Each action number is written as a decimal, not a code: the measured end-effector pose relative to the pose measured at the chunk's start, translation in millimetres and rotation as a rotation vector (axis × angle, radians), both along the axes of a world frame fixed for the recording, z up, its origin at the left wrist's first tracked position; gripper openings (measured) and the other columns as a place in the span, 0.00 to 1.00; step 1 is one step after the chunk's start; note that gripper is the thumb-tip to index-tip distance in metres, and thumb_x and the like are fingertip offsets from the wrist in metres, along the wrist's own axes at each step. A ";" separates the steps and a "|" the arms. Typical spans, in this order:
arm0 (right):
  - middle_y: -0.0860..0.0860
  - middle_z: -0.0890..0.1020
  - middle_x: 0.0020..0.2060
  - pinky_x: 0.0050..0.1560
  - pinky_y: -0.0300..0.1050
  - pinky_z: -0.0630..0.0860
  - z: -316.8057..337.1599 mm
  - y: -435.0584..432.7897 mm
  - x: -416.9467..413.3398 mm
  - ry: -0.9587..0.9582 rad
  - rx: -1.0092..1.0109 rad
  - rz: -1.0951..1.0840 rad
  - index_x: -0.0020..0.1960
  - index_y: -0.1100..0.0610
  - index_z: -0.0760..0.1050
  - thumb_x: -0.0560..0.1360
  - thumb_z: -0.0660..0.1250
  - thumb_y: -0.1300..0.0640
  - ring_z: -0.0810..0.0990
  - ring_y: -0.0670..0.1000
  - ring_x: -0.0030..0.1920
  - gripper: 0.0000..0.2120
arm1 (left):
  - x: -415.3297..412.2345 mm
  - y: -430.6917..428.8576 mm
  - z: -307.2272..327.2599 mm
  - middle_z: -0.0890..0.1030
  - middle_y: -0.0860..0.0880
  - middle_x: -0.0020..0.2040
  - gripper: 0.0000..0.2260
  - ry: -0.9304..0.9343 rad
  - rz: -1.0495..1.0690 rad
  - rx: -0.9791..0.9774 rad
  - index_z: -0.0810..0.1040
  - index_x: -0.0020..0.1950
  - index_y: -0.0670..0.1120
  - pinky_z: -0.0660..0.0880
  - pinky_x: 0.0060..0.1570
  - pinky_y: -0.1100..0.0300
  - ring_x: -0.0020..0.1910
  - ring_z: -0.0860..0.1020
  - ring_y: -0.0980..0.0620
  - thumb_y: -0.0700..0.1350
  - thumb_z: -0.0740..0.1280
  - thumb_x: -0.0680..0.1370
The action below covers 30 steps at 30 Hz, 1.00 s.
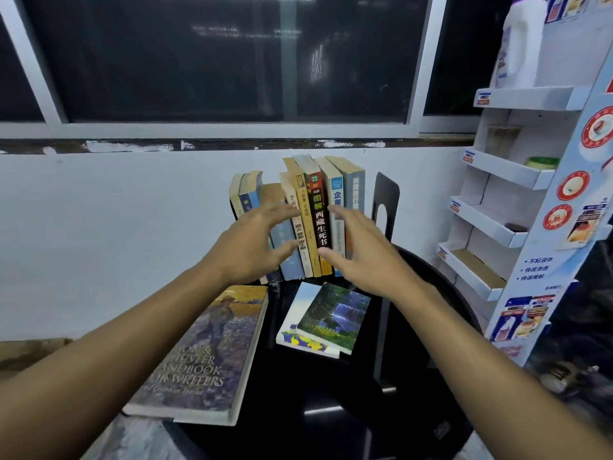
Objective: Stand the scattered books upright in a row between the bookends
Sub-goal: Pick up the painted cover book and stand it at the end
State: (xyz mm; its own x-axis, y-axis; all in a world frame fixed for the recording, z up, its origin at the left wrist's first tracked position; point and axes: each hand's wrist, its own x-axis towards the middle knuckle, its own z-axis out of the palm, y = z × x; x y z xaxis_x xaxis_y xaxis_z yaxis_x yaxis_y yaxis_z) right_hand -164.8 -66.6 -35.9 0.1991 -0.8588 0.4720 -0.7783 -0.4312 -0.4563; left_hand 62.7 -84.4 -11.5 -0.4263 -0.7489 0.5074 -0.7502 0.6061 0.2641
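Observation:
A row of several books stands upright at the back of a round black table, leaning slightly. A black bookend stands to the right of the row, with a gap between them. My left hand reaches the left part of the row with fingers spread around the spines. My right hand is at the right part, fingers spread, touching or nearly touching the spines. A large writers' handbook lies flat at the table's front left. Two smaller books lie stacked flat in the middle.
A white wall and a dark window are behind the table. A white cardboard display shelf with a bottle and small items stands at the right, close to the table's edge.

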 end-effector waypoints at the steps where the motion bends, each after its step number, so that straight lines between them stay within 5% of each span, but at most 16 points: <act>1: 0.44 0.64 0.76 0.75 0.54 0.65 -2.0 7.1 8.4 0.004 0.034 0.027 0.80 0.44 0.55 0.79 0.67 0.40 0.62 0.46 0.76 0.35 | 9.3 5.9 -4.1 0.71 0.53 0.75 0.25 -0.008 0.014 0.023 0.70 0.76 0.54 0.66 0.73 0.49 0.75 0.68 0.51 0.54 0.69 0.80; 9: 0.46 0.67 0.73 0.71 0.57 0.67 -23.1 41.1 69.5 0.062 0.344 0.215 0.79 0.42 0.57 0.79 0.62 0.36 0.65 0.51 0.73 0.32 | 88.1 47.7 -45.2 0.70 0.50 0.75 0.29 -0.088 0.064 0.263 0.69 0.77 0.55 0.64 0.72 0.54 0.75 0.67 0.52 0.63 0.67 0.78; 15: 0.52 0.71 0.70 0.66 0.57 0.63 -55.2 50.5 102.7 0.224 0.447 0.190 0.78 0.44 0.55 0.78 0.58 0.31 0.62 0.56 0.73 0.34 | 134.9 64.2 -73.0 0.72 0.49 0.74 0.46 -0.103 0.142 0.422 0.67 0.78 0.53 0.67 0.69 0.57 0.72 0.71 0.50 0.80 0.56 0.67; 21: 0.49 0.71 0.73 0.69 0.61 0.58 -73.0 49.7 122.1 0.297 0.469 0.180 0.79 0.43 0.54 0.77 0.55 0.27 0.61 0.55 0.72 0.36 | 155.1 74.7 -95.7 0.72 0.54 0.74 0.33 -0.047 0.206 0.619 0.61 0.79 0.62 0.70 0.64 0.64 0.69 0.74 0.52 0.67 0.65 0.76; 26: 0.51 0.69 0.72 0.64 0.54 0.59 -70.1 43.4 122.8 0.257 0.536 0.198 0.80 0.41 0.52 0.76 0.58 0.27 0.59 0.55 0.74 0.38 | 154.7 78.4 -103.6 0.70 0.56 0.74 0.34 0.071 0.198 0.673 0.58 0.79 0.66 0.69 0.64 0.66 0.66 0.73 0.57 0.67 0.64 0.75; 30: 0.52 0.70 0.72 0.72 0.56 0.63 -67.0 42.8 122.6 0.203 0.568 0.211 0.81 0.41 0.51 0.76 0.62 0.30 0.62 0.56 0.75 0.40 | 156.3 80.5 -112.4 0.68 0.60 0.75 0.39 0.183 0.185 0.670 0.59 0.79 0.64 0.68 0.71 0.61 0.69 0.70 0.60 0.72 0.67 0.70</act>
